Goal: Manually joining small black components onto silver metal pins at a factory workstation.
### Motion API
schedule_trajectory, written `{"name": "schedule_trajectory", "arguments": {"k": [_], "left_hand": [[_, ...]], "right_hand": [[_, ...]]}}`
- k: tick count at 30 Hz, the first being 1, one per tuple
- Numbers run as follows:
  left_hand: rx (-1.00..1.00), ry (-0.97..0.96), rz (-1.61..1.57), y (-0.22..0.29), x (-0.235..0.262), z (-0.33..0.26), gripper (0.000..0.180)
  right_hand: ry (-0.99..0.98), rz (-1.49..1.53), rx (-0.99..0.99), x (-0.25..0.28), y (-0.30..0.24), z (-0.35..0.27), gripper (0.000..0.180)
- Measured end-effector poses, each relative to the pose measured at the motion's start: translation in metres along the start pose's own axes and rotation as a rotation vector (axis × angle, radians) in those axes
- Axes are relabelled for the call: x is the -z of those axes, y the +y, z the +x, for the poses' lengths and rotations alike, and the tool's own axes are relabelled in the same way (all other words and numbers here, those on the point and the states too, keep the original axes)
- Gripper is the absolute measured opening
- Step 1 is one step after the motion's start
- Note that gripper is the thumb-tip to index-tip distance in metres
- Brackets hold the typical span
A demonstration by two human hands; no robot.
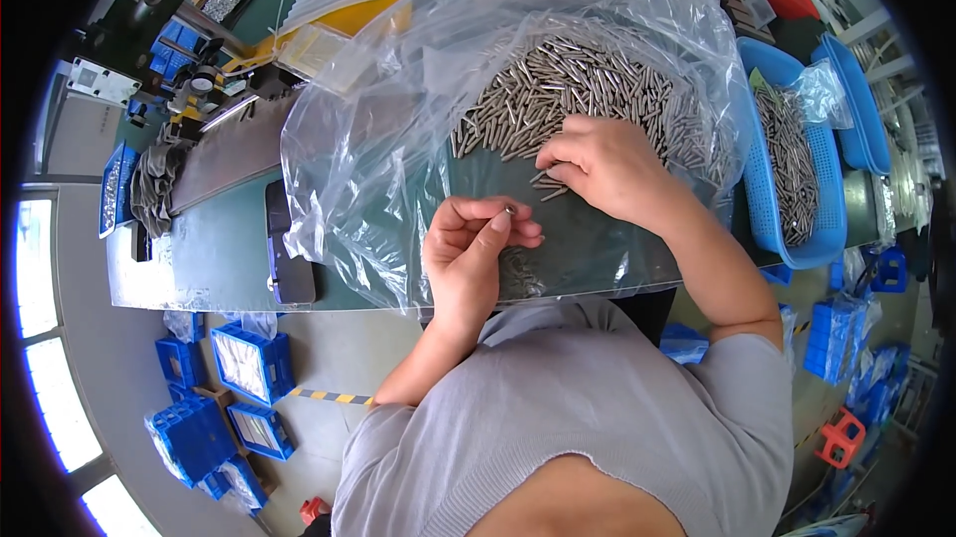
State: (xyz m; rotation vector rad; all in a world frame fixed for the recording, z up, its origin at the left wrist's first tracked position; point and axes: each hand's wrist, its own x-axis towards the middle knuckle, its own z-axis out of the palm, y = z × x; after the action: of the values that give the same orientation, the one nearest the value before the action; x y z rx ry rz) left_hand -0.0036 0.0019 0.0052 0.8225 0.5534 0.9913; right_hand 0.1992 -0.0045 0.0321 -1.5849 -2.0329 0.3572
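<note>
Pinching one small metal pin (509,209) between thumb and fingertips, the left hand (468,253) holds it up just short of the pile. Right hand (607,166), fingers curled together, rests on the near edge of the heap of pins (578,89), touching a few strays. Best done by drawing pins singly from the heap's edge, keeping grip light. Pins: slim, silver-grey, short, lying on a clear plastic bag (358,158) spread over the green desk (219,238). Blue basket (772,218) beyond right hand holds more.

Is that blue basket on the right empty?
No. The blue basket holds a strip of metal pins along its bottom.
</note>
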Motion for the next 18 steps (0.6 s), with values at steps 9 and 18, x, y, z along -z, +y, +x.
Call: {"name": "schedule_trajectory", "arguments": {"k": [9, 18], "left_hand": [[0.011, 0.006, 0.011, 0.0, 0.001, 0.0, 0.005], [0.032, 0.006, 0.042, 0.0, -0.001, 0.0, 0.008]], "right_hand": [[0.0, 0.201, -0.077, 0.002, -0.008, 0.004, 0.008], [-0.004, 0.464, 0.01, 0.007, -0.023, 0.003, 0.009]]}}
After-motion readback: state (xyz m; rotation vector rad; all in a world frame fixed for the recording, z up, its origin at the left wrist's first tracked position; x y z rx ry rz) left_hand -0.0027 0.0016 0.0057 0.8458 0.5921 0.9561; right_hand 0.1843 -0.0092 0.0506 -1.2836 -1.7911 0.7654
